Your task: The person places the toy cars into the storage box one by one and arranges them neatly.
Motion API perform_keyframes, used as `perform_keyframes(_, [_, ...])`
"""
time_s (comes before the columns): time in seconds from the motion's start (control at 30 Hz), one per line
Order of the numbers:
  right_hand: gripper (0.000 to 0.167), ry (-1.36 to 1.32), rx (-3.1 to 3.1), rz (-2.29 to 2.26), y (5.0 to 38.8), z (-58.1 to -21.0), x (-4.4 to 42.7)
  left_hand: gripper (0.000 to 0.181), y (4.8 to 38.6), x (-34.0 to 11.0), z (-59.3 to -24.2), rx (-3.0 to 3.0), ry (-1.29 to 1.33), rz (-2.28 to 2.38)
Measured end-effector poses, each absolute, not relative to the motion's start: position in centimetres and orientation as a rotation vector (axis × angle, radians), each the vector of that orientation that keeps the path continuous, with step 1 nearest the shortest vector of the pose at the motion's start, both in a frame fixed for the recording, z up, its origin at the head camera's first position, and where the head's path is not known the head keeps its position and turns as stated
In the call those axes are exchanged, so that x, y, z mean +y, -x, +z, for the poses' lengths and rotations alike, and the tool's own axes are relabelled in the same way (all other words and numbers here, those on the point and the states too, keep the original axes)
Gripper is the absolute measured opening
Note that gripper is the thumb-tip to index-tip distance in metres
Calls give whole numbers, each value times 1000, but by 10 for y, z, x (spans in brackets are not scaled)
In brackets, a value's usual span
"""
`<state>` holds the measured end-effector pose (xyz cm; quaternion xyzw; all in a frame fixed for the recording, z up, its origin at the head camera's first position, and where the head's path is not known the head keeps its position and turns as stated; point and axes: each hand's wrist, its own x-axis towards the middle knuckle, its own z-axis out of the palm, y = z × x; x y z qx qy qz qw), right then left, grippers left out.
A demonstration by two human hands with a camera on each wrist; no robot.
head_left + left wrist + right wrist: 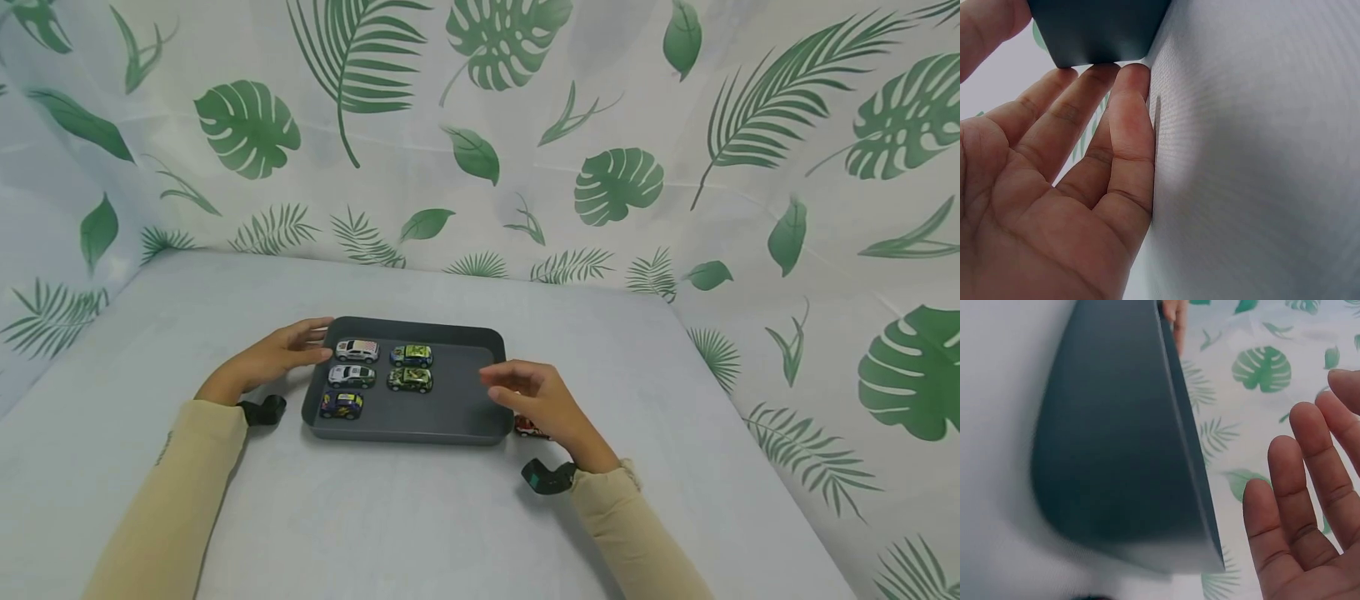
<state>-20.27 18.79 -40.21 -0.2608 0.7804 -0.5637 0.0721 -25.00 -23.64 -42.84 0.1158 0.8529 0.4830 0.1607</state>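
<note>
On the table lies a dark grey tray (450, 421). Its left column has a white and red toy car (357, 350), a white and green toy car (352, 377) and a dark blue toy car (342, 406). Beside them stand a yellow-green and blue toy car (411, 356) and a green camouflage toy car (409, 380). My left hand (277, 354) touches the tray's left end, fingers extended. My right hand (543, 404) hovers by the right rim, fingers loosely spread and holding nothing. A red toy car (528, 427) sits right of the tray, partly hidden by that hand.
The table (375, 517) is covered in pale cloth. Behind it and along the sides hangs a white curtain (525, 117) printed with green leaves. A black wrist device (549, 477) is on the right wrist, and another black wrist device (262, 411) on the left.
</note>
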Motion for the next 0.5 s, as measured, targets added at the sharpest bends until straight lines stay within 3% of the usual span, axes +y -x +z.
perform_keyframes(0.5, [29, 740, 2406, -1646, 198, -408, 215, 80, 249, -236, -427, 2431, -342, 1383])
